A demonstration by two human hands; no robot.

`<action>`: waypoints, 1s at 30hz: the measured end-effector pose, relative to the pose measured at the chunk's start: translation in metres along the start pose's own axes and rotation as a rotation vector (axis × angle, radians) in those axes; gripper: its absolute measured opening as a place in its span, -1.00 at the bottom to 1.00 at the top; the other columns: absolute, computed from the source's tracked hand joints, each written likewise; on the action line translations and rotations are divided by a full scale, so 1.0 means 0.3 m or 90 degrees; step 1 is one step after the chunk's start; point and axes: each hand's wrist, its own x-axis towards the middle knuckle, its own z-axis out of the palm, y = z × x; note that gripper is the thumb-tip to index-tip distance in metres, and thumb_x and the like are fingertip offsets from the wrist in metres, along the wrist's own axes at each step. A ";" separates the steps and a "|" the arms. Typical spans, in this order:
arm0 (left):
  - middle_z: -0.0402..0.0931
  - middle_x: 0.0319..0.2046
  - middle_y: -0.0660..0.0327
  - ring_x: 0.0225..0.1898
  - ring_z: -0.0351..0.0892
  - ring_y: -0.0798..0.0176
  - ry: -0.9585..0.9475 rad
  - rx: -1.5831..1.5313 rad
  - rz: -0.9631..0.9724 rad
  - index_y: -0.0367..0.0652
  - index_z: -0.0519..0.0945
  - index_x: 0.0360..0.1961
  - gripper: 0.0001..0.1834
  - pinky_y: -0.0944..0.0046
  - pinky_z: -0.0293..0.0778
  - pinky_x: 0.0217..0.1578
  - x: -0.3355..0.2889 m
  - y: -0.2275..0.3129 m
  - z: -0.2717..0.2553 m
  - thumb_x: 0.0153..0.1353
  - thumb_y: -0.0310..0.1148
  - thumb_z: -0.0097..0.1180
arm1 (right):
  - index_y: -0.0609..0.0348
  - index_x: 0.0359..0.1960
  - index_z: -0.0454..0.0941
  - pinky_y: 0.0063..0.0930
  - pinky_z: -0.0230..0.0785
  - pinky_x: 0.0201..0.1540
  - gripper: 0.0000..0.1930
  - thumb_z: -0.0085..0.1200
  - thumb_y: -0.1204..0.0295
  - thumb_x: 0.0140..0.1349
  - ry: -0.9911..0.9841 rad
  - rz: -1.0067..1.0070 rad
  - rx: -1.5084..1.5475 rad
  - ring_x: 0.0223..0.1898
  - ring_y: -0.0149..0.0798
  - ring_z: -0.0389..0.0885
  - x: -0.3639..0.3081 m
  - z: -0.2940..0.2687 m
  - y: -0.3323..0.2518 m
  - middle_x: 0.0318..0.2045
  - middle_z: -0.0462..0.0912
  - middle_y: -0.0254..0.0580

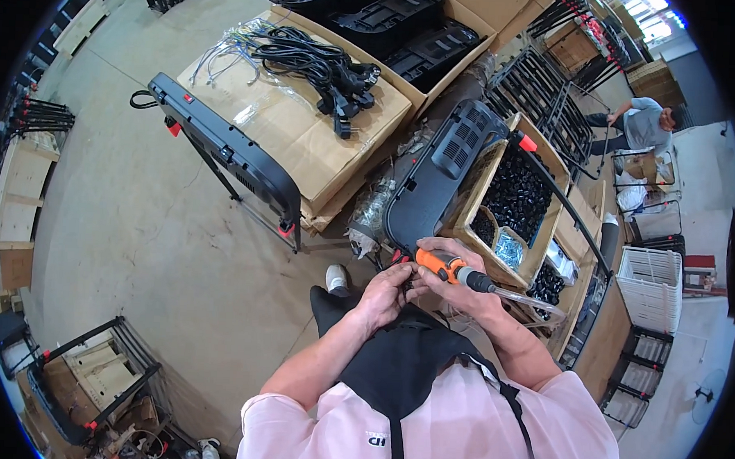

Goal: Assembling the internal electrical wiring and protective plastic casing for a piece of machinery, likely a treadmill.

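Note:
My right hand (466,293) is wrapped round an orange and grey power screwdriver (438,264), with a clear hose (532,299) trailing from its dark end to the right. Beside it my left hand (383,294) is closed, fingertips pinched together and meeting the right hand's fingers; what they hold is too small to make out. Just beyond both hands stands a long black plastic housing (422,201) with a vented section, and a red part shows at its near end. A wooden crate (465,221) right of the housing holds black plastic pieces (519,187) and silvery screws (510,249).
A cardboard box (329,162) carries bundled black power cords (317,67). A second black housing on legs (232,146) leans at its left. Behind is an open carton of black mouldings (393,21). Black metal frames (541,98) stand at right, where another person (647,127) is.

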 end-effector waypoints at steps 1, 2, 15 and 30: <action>0.66 -0.08 0.16 -0.11 0.71 0.25 -0.001 -0.002 0.002 -0.27 0.55 0.11 -0.69 0.27 0.69 -0.09 -0.004 0.005 0.002 0.59 -0.29 -0.11 | 0.18 0.09 0.61 -0.38 0.56 0.11 -0.57 0.36 0.49 0.15 -0.001 0.008 0.002 -0.01 -0.26 0.72 0.001 0.000 0.007 -0.03 0.73 -0.10; 0.65 -0.08 0.18 -0.12 0.70 0.27 -0.004 0.006 -0.009 -0.27 0.56 0.12 -0.69 0.30 0.68 -0.10 -0.009 0.010 0.002 0.59 -0.30 -0.11 | 0.18 0.10 0.61 -0.38 0.57 0.10 -0.56 0.36 0.49 0.15 -0.001 0.017 0.003 -0.02 -0.27 0.73 0.001 0.000 0.010 -0.03 0.73 -0.10; 0.62 -0.30 0.33 -0.37 0.59 0.43 0.024 0.024 -0.003 -0.20 0.62 0.04 -0.73 0.44 0.56 -0.39 0.005 0.017 -0.022 0.52 -0.24 0.09 | 0.21 0.07 0.60 -0.37 0.55 0.13 -0.59 0.37 0.47 0.16 0.010 0.017 -0.020 0.01 -0.29 0.71 0.005 0.002 0.047 0.01 0.72 -0.14; 0.57 -0.39 0.39 -0.43 0.52 0.42 0.142 -0.013 0.006 -0.08 0.63 -0.12 -0.72 0.41 0.48 -0.44 0.049 0.016 -0.025 0.51 -0.09 0.11 | 0.18 0.16 0.56 -0.35 0.56 0.10 -0.50 0.36 0.48 0.15 0.040 -0.015 -0.010 -0.02 -0.21 0.75 0.009 -0.006 0.080 -0.02 0.74 -0.10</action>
